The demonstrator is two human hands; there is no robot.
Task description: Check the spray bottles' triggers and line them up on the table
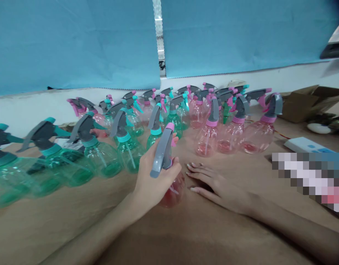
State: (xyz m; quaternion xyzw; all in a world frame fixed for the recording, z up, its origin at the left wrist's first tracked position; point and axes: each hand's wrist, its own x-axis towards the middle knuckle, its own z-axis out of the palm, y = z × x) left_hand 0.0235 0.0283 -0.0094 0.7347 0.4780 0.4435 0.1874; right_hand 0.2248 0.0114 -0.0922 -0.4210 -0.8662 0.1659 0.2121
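Observation:
My left hand (151, 176) is wrapped round the neck of a pink spray bottle (173, 193) with a grey trigger head (161, 152), which stands on the brown table (186, 235) in front of me. Just to the right of that bottle my right hand (213, 182) lies flat on the table, fingers stretched out, holding nothing. Its fingertips nearly touch the bottle.
Several green spray bottles (103, 154) stand at the left and several pink ones (238, 136) at the right, crowding the back of the table. Beyond them: a white ledge and blue sheeting. At the right are a cardboard box (304, 101), a white device (307, 145) and a blurred patch.

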